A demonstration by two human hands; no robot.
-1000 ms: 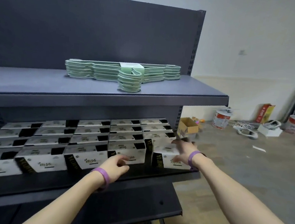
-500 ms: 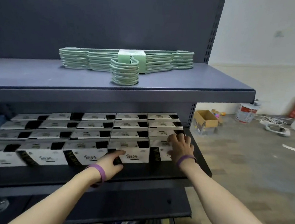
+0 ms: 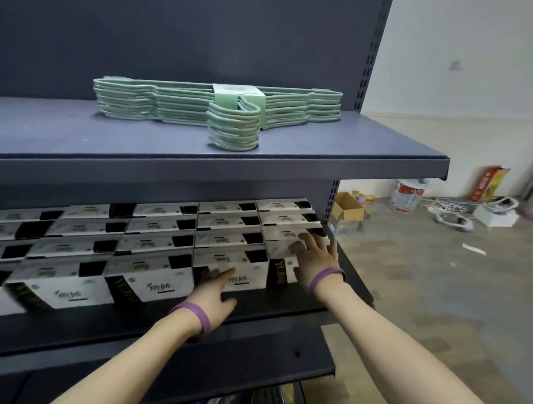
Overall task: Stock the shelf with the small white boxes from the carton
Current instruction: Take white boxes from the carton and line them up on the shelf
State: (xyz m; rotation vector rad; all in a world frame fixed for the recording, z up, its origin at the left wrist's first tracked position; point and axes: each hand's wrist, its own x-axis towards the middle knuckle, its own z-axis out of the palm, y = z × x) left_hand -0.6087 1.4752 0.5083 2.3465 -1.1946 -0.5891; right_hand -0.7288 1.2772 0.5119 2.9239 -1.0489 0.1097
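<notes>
- Change: one second ago the right hand (image 3: pixel 316 259) was gripping the front-right box (image 3: pixel 280 268) while that box stood forward of its row. The box now sits level with the front row, and the hand lies flat on top of it with fingers spread, clamped on nothing.
- The left hand (image 3: pixel 216 296) has stayed at the front face of the neighbouring box (image 3: pixel 237 273), fingers extended and touching it, not closed around it.
- Meaning for the task: the box appears placed, and both hands look to be squaring the row. The middle shelf (image 3: pixel 353 272) now looks full across its visible width.
- Position: the small white boxes (image 3: pixel 147 246) fill the middle shelf in rows, directly below the shelf carrying the green hangers (image 3: pixel 215 108).
- Orientation: each box lies flat, long axis parallel to the shelf's front edge, printed face turned outward.
- An open carton (image 3: pixel 347 213) stands on the floor just beyond the shelf's right upright; whether it is the supply carton cannot be told.
</notes>
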